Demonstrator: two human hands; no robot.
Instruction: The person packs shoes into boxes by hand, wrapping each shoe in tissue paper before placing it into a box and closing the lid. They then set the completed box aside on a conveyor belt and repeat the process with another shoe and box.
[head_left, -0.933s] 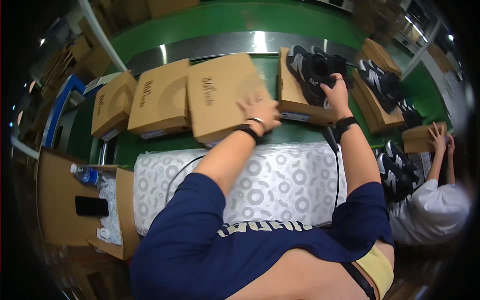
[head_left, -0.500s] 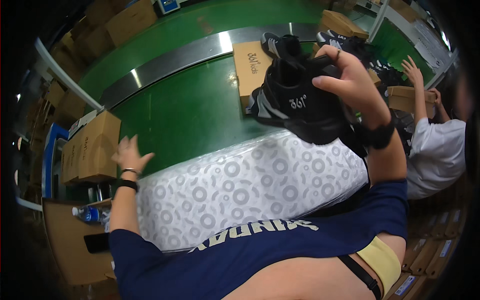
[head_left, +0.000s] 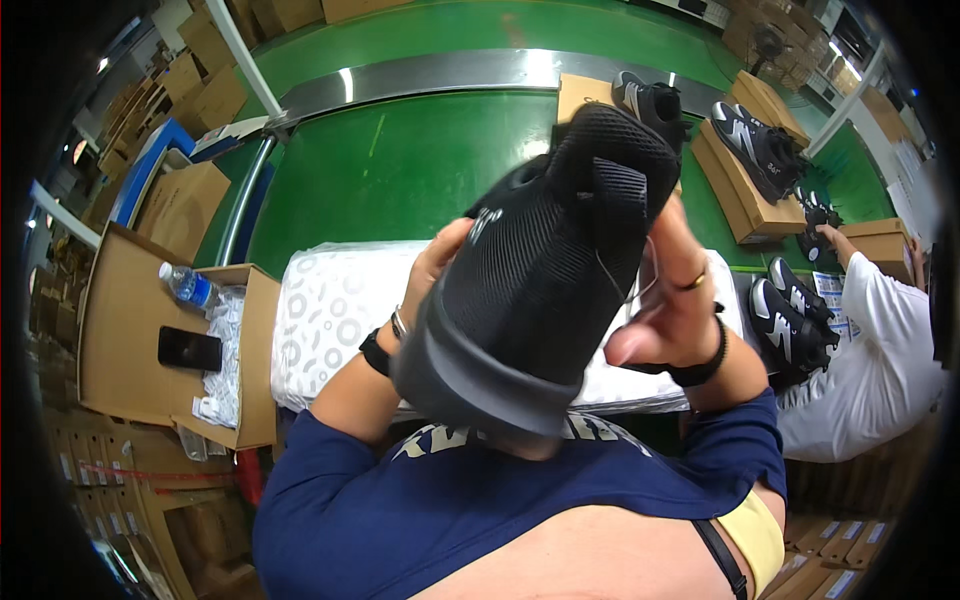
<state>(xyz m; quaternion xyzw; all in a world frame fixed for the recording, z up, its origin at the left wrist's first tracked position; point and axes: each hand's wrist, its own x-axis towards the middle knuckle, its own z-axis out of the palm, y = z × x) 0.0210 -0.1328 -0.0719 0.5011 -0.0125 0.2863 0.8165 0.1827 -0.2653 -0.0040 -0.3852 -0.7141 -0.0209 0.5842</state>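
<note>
A black sneaker (head_left: 520, 290) is held up close over the white patterned wrapped pad (head_left: 330, 330), tilted, its heel end low and its upper part pointing away. My left hand (head_left: 440, 265) grips its left side, the fingers partly hidden behind it. Beside the shoe's right side is my right hand (head_left: 675, 315), fingers curled and thumb out below. A thin cord (head_left: 632, 290) loops from the shoe to these fingers; the exact pinch is partly hidden. Behind it, another black sneaker (head_left: 650, 105) rests on a cardboard shoebox (head_left: 582, 92).
On the left an open carton (head_left: 258, 350) holds crumpled white bits; a water bottle (head_left: 190, 287) and a black phone (head_left: 190, 349) lie on its flap. At right, sneakers (head_left: 762, 150) sit on a box (head_left: 740, 190), more (head_left: 790, 320) beside a co-worker in white (head_left: 870, 370).
The sneaker has come nearer to my body and turned over. My left hand, open and apart before, has moved right onto it. My right hand has shifted down beside it. The whole view has turned.
</note>
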